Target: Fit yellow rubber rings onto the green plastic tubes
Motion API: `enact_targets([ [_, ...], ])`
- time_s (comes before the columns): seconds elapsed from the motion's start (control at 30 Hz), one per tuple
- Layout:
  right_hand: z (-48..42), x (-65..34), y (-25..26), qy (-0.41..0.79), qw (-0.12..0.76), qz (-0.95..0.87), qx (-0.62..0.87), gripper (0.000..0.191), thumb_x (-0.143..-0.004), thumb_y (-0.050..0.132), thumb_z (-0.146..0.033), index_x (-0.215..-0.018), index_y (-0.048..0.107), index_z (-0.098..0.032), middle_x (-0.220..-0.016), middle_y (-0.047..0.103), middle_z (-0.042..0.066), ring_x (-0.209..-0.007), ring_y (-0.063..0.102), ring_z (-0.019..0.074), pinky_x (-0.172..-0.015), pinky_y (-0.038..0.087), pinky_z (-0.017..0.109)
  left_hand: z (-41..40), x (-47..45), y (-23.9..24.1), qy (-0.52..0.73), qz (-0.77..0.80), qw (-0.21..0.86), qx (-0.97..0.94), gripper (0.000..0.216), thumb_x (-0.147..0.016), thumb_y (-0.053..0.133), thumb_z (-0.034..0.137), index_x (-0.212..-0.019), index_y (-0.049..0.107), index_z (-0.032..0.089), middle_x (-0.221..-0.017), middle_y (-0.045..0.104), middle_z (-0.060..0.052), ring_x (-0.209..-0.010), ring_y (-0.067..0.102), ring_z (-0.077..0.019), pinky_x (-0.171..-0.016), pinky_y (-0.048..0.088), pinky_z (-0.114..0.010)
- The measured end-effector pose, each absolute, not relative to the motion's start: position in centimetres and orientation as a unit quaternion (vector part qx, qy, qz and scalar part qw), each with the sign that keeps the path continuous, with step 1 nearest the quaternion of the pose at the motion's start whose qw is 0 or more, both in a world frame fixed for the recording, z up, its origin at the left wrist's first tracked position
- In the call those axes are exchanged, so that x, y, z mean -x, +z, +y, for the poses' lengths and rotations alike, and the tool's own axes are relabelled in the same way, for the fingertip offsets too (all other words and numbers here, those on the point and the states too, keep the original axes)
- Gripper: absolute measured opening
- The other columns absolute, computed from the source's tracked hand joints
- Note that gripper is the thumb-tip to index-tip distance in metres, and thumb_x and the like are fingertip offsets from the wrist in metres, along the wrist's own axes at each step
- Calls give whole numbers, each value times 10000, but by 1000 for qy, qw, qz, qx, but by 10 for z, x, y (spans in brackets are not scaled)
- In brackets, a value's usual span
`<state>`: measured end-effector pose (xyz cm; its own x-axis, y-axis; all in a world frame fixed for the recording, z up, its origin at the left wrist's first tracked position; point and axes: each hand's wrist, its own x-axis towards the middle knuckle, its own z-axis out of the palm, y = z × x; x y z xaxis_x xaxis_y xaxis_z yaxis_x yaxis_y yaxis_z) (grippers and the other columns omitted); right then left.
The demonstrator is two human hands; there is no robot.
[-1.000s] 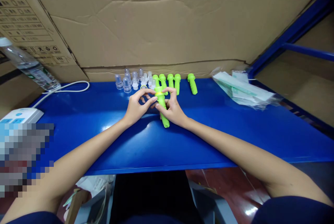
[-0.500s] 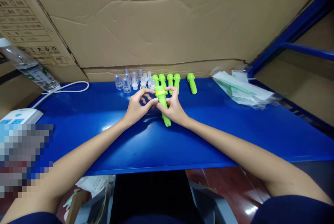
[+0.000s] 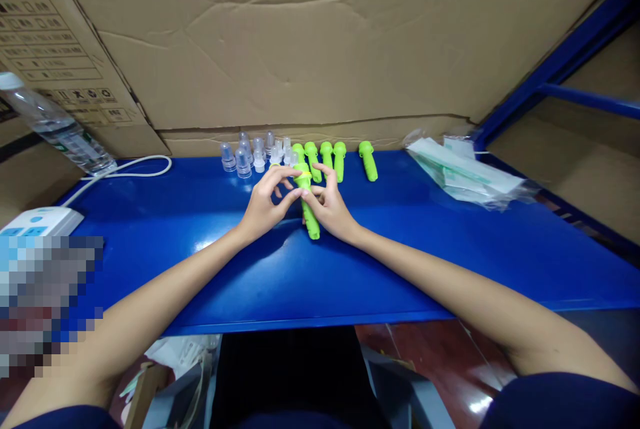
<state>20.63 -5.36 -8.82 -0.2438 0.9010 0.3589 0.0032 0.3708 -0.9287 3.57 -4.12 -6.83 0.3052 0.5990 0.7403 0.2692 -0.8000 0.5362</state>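
Note:
A bright green tube-shaped handle with a wide, yellow-edged collar slants between my hands, its narrow end toward me. My left hand pinches it at the collar from the left, with the thumb just below. From the right, my right hand grips the handle, thumb across its upper part and index finger raised by the collar. Some of my right fingers are hidden behind it. Beyond my hands stand several clear plastic caps and smaller whitish pieces. More green handles lie in a row at the back.
One green handle lies apart on the blue table. Plastic-wrapped packets rest at the right. On the left are a water bottle, a white cable and a power strip. Cardboard walls the back.
The green handle has shifted slightly left, and its lower end has swung left. My right index finger has lifted a little from the collar. My left hand has barely moved.

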Motion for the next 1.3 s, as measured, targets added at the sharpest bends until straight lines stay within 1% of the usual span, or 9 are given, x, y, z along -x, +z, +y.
enact_targets([
  [0.13,-57,-204,-88,445,513,-659,324,494,-908,606,-551,-1160,255,-310,-798,642,-32,-410,577,120,-378,515,281,-40,-36,-71,530,308,172,-771,203,-892,643,199,-1087,597,166,-1071,651,-69,-783,647,-105,-623,481,-213],
  [0.27,-59,-206,-85,440,502,-674,316,461,-933,553,-566,-1171,254,-307,-846,652,-12,-433,589,118,-388,505,278,-38,-36,-73,534,337,192,-752,197,-876,649,198,-1058,579,173,-1049,678,-55,-791,655,-111,-606,466,-208],
  [0.5,-59,-206,-86,431,491,-686,320,582,-833,706,-451,-1142,244,-278,-769,614,-64,-460,593,106,-442,520,261,-39,-35,-71,549,323,190,-747,168,-862,671,181,-1020,616,170,-993,683,-45,-761,649,-106,-607,461,-208],
  [0.63,-59,-205,-88,435,473,-695,322,563,-823,696,-414,-1118,238,-271,-758,599,-76,-485,605,110,-477,533,278,-40,-35,-68,554,303,158,-759,107,-867,691,217,-954,653,167,-961,678,-47,-736,628,-104,-606,465,-211],
  [0.8,-59,-204,-90,395,471,-716,330,543,-827,687,-372,-1113,237,-271,-650,504,-113,-501,581,118,-451,452,248,-42,-35,-66,547,285,128,-777,84,-888,678,226,-952,688,173,-961,681,-50,-709,610,-94,-607,461,-214],
  [0.87,-59,-204,-90,387,473,-717,335,546,-827,688,-372,-1116,236,-273,-635,490,-114,-509,586,129,-450,442,254,-42,-35,-66,547,296,139,-771,128,-882,685,234,-996,680,176,-959,689,-49,-703,615,-94,-600,461,-213],
  [0.97,-61,-204,-89,373,473,-719,347,530,-839,673,-384,-1122,238,-277,-637,491,-108,-527,611,148,-458,458,275,-42,-35,-66,543,327,170,-755,202,-862,709,268,-1032,652,175,-952,706,-44,-710,636,-101,-581,458,-207],
  [1.07,-62,-204,-87,357,477,-721,355,519,-849,662,-391,-1127,239,-276,-649,513,-95,-553,637,163,-468,474,288,-42,-35,-67,531,343,193,-750,179,-861,708,287,-979,636,173,-950,714,-36,-713,649,-99,-563,444,-198],
  [1.3,-63,-205,-87,353,470,-728,354,541,-848,677,-397,-1142,239,-274,-698,561,-66,-564,642,172,-521,529,324,-41,-35,-68,534,327,212,-750,186,-870,706,307,-974,633,171,-940,702,-35,-722,641,-95,-577,449,-196],
])
